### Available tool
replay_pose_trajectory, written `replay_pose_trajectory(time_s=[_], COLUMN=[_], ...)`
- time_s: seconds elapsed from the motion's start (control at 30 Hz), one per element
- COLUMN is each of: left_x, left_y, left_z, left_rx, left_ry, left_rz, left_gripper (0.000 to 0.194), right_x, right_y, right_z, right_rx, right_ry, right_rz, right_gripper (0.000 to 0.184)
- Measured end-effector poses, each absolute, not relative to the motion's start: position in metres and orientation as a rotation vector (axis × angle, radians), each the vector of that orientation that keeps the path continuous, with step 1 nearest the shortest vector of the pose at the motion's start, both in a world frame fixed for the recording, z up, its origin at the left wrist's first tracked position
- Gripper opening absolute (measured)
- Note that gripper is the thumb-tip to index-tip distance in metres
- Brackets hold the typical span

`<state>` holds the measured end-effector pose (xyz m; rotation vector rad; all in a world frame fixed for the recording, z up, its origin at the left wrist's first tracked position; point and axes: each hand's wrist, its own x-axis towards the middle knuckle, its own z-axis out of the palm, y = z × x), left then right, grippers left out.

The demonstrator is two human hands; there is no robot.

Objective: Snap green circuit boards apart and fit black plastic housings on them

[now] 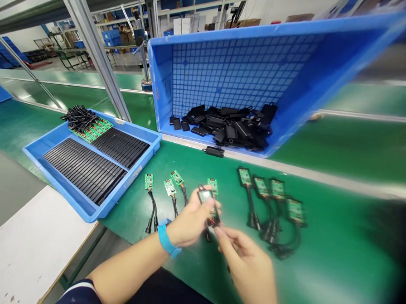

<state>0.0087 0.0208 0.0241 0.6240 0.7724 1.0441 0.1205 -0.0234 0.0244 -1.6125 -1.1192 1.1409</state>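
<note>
My left hand (191, 219), with a blue wrist strap (167, 241), is closed around a small black case with a green circuit board (205, 196) in it. The thumb lies across the board. At the lower end of the case, my right hand (247, 258) pinches around the black cable; the exact grip is blurred. Left of my hands lie bare circuit boards (170, 187) with black cables, and another board (212, 185) sits just behind the left fingers. To the right are several boards in black cases (277, 188), their cables toward me.
A blue bin (158, 90) tipped on its side holds a heap of black cases (231, 126). One black case (214, 151) lies before its rim. At left, a shallow blue tray (128, 182) carries rows of black cases and cabled boards. A metal post (93, 46) rises behind it.
</note>
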Motion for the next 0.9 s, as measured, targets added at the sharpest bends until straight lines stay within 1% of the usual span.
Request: replay_pose_trajectory(time_s=[0.13,0.2,0.27,0.33,0.4,0.47,0.63,0.9], left_x=[-0.010,-0.020,-0.030,-0.036,-0.038,-0.036,-0.023,-0.019], left_y=[0.027,0.030,0.033,0.033,0.032,0.029,0.020,0.018], left_z=[0.026,0.024,0.020,0.017,0.015,0.016,0.024,0.026], left_rx=[0.669,0.714,0.731,0.707,0.655,0.607,0.574,0.616], left_ry=[0.649,0.619,0.638,0.659,0.633,0.583,0.528,0.606], left_rz=[0.819,0.749,0.775,0.824,0.861,0.874,0.898,0.932], left_gripper=[0.063,0.064,0.063,0.062,0.065,0.067,0.057,0.050], right_x=[0.118,0.123,0.132,0.143,0.149,0.147,0.133,0.137], right_y=[-0.030,-0.034,-0.036,-0.037,-0.036,-0.034,-0.032,-0.032], right_z=[0.023,0.023,0.024,0.026,0.027,0.026,0.014,0.011], right_rx=[-1.586,-1.538,-1.449,-1.412,-1.472,-1.545,-1.587,-1.613], right_ry=[-1.049,-0.976,-0.875,-0.813,-0.877,-1.063,-1.435,-1.567], right_rz=[1.171,1.227,1.253,1.191,1.100,1.062,0.951,0.913], right_gripper=[0.027,0.026,0.028,0.028,0.026,0.024,0.022,0.022])
